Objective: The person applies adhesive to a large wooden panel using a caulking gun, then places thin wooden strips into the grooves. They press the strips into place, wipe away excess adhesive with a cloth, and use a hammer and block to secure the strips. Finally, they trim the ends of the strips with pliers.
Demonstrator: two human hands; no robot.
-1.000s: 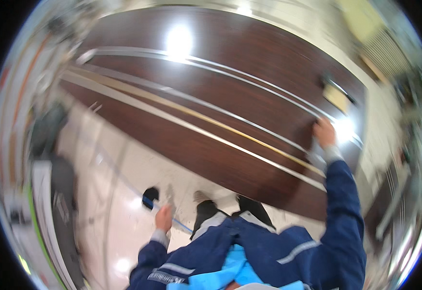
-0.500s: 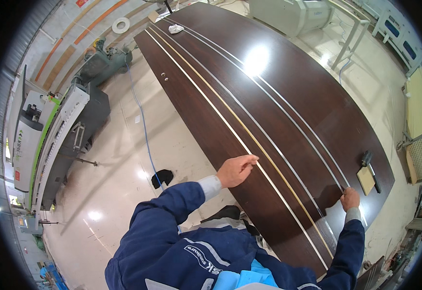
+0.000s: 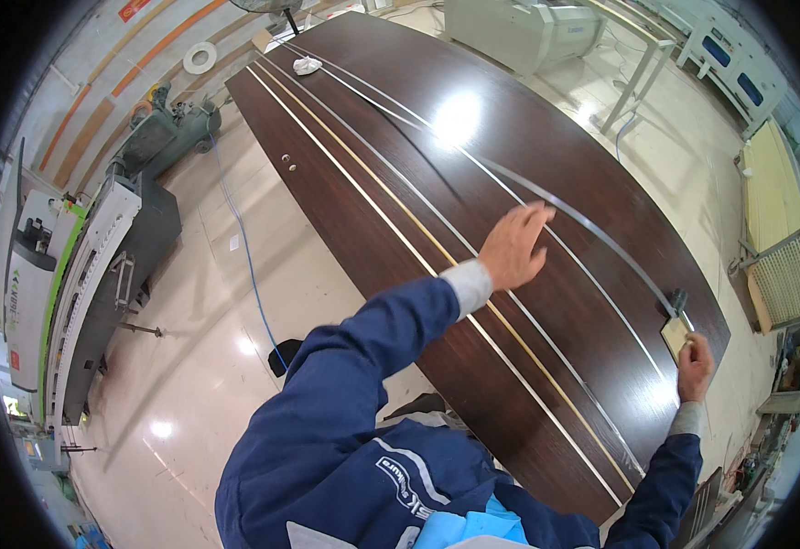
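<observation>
A long dark brown panel (image 3: 592, 302) lies in front of me with several thin strips along it. My right hand (image 3: 695, 366) is closed at the panel's right end, pinching the end of a silvery strip (image 3: 601, 233). That strip bows up off the panel. My left hand (image 3: 514, 247) hovers over the middle of the panel, fingers stretched and thumb apart, holding nothing. Beneath it run another silvery strip (image 3: 601, 291), a yellowish strip (image 3: 400, 203) and a white strip (image 3: 372, 203). A tan block (image 3: 675, 337) and a dark-headed tool (image 3: 679, 300) lie beside my right hand.
A crumpled white wad (image 3: 307, 66) and two small round pieces (image 3: 288, 163) sit on the panel. At left stands a long machine (image 3: 80, 274), with a blue hose (image 3: 240, 224) on the floor. A metal frame (image 3: 638, 78) stands beyond the panel.
My right hand has moved right, lifting and bowing the silvery strip. My left hand has swung right and away from me over the panel, its fingers opening out. The view has shifted slightly.
</observation>
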